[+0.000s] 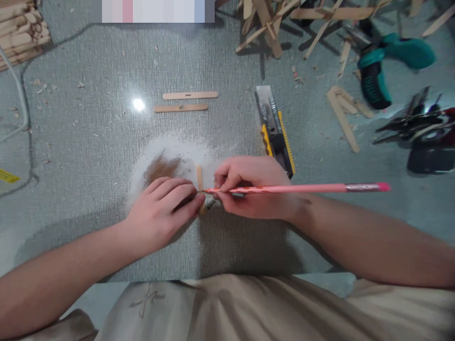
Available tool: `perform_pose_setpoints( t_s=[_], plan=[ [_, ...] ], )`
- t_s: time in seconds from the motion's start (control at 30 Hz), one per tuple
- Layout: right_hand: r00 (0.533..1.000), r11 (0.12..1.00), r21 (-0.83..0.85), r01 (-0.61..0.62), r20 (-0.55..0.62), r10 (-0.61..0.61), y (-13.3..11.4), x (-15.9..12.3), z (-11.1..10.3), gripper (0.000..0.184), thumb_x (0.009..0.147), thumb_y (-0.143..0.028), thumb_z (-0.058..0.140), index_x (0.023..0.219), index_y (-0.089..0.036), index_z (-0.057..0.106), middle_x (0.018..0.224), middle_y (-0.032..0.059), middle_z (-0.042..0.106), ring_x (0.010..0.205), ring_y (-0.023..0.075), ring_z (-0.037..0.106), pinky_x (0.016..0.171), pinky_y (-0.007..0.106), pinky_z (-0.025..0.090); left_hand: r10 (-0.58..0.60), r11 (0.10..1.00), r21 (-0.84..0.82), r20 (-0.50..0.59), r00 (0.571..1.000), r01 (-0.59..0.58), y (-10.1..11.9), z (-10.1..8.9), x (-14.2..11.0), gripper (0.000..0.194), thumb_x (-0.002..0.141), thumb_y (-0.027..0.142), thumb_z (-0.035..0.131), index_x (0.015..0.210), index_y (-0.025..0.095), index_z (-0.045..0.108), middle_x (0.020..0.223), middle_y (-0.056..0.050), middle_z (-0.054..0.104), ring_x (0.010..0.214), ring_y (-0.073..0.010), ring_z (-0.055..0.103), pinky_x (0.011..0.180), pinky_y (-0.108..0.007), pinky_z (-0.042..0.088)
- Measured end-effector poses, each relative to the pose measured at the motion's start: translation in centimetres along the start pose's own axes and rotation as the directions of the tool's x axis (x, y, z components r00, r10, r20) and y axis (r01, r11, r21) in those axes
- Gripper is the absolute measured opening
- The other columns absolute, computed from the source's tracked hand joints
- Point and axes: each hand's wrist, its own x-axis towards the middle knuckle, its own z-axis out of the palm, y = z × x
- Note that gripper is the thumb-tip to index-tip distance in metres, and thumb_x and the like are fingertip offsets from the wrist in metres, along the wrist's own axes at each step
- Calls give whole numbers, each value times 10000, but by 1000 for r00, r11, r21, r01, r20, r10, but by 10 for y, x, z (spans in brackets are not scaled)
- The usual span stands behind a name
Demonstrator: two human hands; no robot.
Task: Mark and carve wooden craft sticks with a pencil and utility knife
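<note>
My right hand (249, 187) is closed around a pink pencil (302, 188), whose tip touches a popsicle stick (199, 176). That stick stands roughly upright in the view, pinched at its middle by the thumb and fingers of my left hand (170, 203). Part of the stick is hidden behind those fingers. Under both hands lies a round whitish patch (192, 147) with a brown smudge (163, 168). Farther up, two popsicle sticks lie side by side, an upper one (192, 95) and a lower one (194, 108), each with a small mark at its middle.
A yellow and black utility knife (275, 132) lies beyond my right hand. Teal-handled pliers (377, 76), several dark tools (423, 118) and joined sticks (266, 28) occupy the right side. Bundled sticks (21, 31) and a pale cable (23, 104) are at the left.
</note>
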Motion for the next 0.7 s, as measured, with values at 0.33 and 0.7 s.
perform_pose_setpoints(
  t_s=[0.33,0.7],
  plan=[
    [1000,1000,-15,-7,7,7,0,0,0,194,846,-141,659,786,-261,520,799,-22,709,666,122,671,593,272,508,2,1000,23,47,999,-4,1,-3,1,133,1026,180,643,1143,139,692,1050,-83,741,1069,-236,704,879,-374,606],
    [1000,1000,-21,-9,4,9,0,0,1,233,788,-106,691,786,-255,512,803,-22,702,651,132,664,578,270,507,-6,999,40,62,998,3,2,-4,3,132,1057,190,590,1118,133,693,1045,-78,747,1068,-239,705,879,-370,600]
  ],
)
